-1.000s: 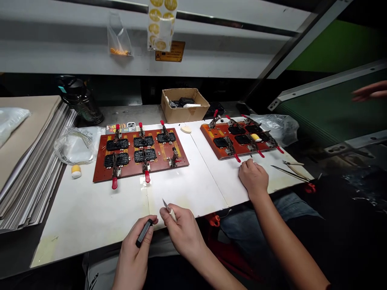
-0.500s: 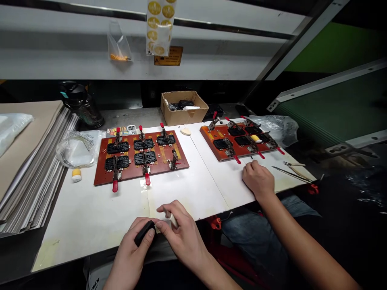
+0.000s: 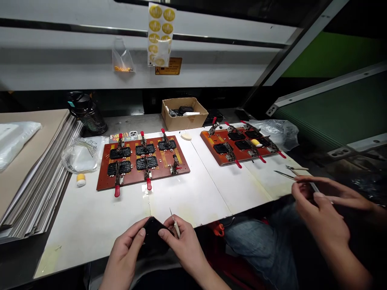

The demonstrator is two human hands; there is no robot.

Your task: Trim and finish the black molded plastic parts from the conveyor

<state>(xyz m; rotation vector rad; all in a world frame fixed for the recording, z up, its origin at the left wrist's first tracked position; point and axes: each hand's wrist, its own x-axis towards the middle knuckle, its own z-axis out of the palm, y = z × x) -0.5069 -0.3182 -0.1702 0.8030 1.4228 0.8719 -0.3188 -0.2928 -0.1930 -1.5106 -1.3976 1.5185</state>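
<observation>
At my bench: a long white table (image 3: 90, 229) runs in front of me, and a tall stack of flat gray sheets (image 3: 39, 177) with a tan top sits to its left.

Big boards: a red-brown board (image 3: 104, 179) lies on the left and an orange board (image 3: 210, 139) lies on the right. Both hold rows of black frames (image 3: 120, 153) and metal clamps with red handles (image 3: 117, 191).

Behind them: an open cardboard box (image 3: 184, 121) stands with dark things inside.

Beside me: a co-worker's hands (image 3: 320, 205) are up by the right end of the table, near some thin metal tweezers (image 3: 286, 174).

Small things: a clear plastic bag (image 3: 81, 159) and a little yellow-topped tub (image 3: 80, 180) sit left of the red-brown board.

My hands: my left hand (image 3: 123, 251) and my right hand (image 3: 187, 245) are close together at the near edge of the table.

Black piece: a black piece (image 3: 153, 235) sits between my hands, and I cannot tell just what it is.

My grip: both hands are closed on it, one on each side. My right hand also pinches a small knife (image 3: 175, 227) with its thin tip up.
</observation>
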